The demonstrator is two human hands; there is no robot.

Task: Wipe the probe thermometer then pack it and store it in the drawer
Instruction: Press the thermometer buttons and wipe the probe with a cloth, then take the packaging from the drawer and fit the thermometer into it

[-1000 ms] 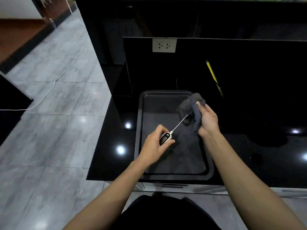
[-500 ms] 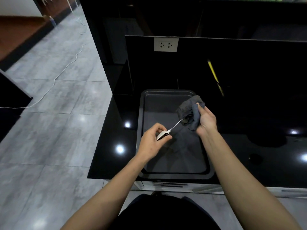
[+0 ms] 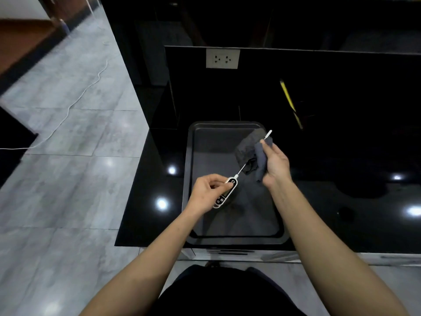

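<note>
While the left hand (image 3: 208, 193) pinched the white body of the probe thermometer (image 3: 226, 192) above the dark tray (image 3: 190, 179), the right hand (image 3: 274, 164) was closed around a grey cloth (image 3: 250, 153) bunched over the probe shaft. The probe tip emerged beyond the cloth, over the tray's far right corner. The tray sat on the black counter (image 3: 150, 201), its near edge at the counter's front.

Grey marbled floor tiles (image 3: 68, 137) are seen across the left of the frame, crossed by a white cable (image 3: 75, 103). A glossy black counter (image 3: 341, 201) with ceiling-light reflections is shown at right, and a white socket (image 3: 222, 58) is mounted on the black backsplash (image 3: 319, 71) at upper centre.
</note>
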